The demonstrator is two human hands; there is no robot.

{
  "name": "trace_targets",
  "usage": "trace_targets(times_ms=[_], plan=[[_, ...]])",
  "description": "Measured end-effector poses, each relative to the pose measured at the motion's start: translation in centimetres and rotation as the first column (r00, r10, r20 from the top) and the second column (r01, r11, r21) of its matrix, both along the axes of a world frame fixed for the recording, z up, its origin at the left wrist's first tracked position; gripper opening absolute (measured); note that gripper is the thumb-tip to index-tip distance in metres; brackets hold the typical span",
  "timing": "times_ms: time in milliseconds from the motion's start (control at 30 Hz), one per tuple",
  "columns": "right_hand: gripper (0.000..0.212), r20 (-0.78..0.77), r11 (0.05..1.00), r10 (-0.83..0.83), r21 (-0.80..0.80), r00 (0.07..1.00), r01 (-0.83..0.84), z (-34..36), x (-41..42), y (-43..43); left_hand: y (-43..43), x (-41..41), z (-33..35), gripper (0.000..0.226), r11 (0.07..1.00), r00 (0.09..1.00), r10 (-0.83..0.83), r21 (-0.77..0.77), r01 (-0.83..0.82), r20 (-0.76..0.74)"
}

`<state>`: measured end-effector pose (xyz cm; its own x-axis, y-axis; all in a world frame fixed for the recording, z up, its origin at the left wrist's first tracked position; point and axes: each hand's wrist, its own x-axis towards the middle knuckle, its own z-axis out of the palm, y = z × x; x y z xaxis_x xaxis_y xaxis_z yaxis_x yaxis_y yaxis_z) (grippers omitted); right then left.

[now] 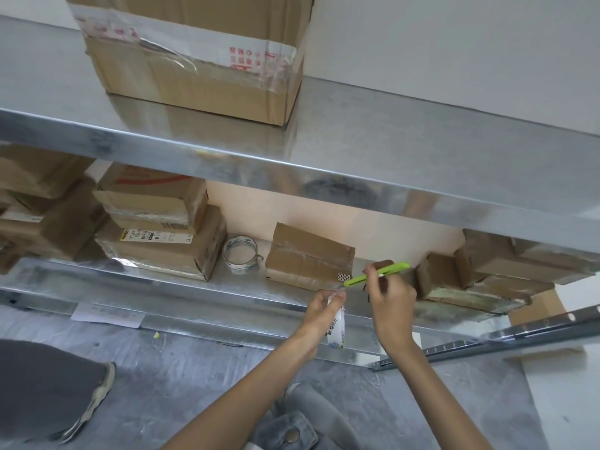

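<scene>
Low centre of the frame, both forearms rise toward the shelving. The left hand (323, 308) pinches the top of a white printed tape roll (337, 329), which hangs edge-on below its fingers, just right of centre. Just to the right and a touch higher, the right hand (393, 298) is wrapped round a green cutter (378, 273). Watch that axis: the cutter slants from upper right down to lower left, its tip right at the left fingertips, so the cut, I'd say, lands on the tape there. Beyond, the lower shelf (246, 287) carries a small box (308, 258) and a clear tape ring (241, 241). Higher up, a big carton (201, 66) sits on the upper shelf (292, 170).
</scene>
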<state>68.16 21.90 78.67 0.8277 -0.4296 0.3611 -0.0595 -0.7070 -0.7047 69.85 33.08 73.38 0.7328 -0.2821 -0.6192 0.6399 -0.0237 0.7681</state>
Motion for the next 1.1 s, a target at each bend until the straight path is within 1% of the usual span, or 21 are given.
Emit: trace_targets(times_ms=[200, 367, 500, 800, 933, 1000, 1067, 1100], plan=[[0.008, -0.033, 0.997, 0.072, 0.033, 0.997, -0.071, -1.3, -0.4, 0.6, 0.1, -0.3, -0.1, 0.031, 1.000, 1.000, 0.015, 0.008, -0.015, 0.021], [0.008, -0.015, 0.995, 0.095, 0.010, 0.995, -0.094, -1.5, -0.4, 0.9, 0.1, -0.4, 0.2, 0.027, 0.999, 0.998, 0.034, 0.003, -0.034, 0.052], [0.009, -0.015, 0.993, 0.121, -0.016, 0.993, -0.121, -1.2, -0.3, 1.0, 0.2, -0.5, 0.3, 0.030, 1.000, 0.997, 0.027, -0.011, -0.026, 0.078], [0.014, -0.084, 0.996, 0.057, -0.070, 0.995, -0.063, -1.5, 0.3, 0.6, 0.5, -0.1, 0.2, 0.009, 0.999, 0.986, -0.025, 0.025, 0.021, 0.168], [0.014, -0.139, 0.996, 0.068, -0.055, 0.988, -0.076, -1.2, 0.6, -0.3, 0.8, 0.3, 0.0, 0.018, 1.000, 0.976, 0.002, 0.018, -0.006, 0.219], [0.018, -0.140, 0.998, 0.034, -0.042, 0.990, -0.040, -0.7, 0.6, -0.8, 1.0, 0.6, 0.1, 0.016, 1.000, 0.973, -0.004, 0.027, -0.002, 0.232], [0.022, -0.130, 0.997, -0.022, -0.075, 0.991, 0.012, 0.0, 0.8, -1.2, 1.0, 0.7, -0.1, 0.010, 0.999, 0.970, -0.018, 0.040, 0.009, 0.244], [0.021, -0.128, 0.995, -0.017, -0.101, 0.992, 0.004, 0.2, 1.1, -1.3, 1.0, 0.7, -0.2, 0.009, 0.999, 0.969, -0.020, 0.037, 0.012, 0.246]])
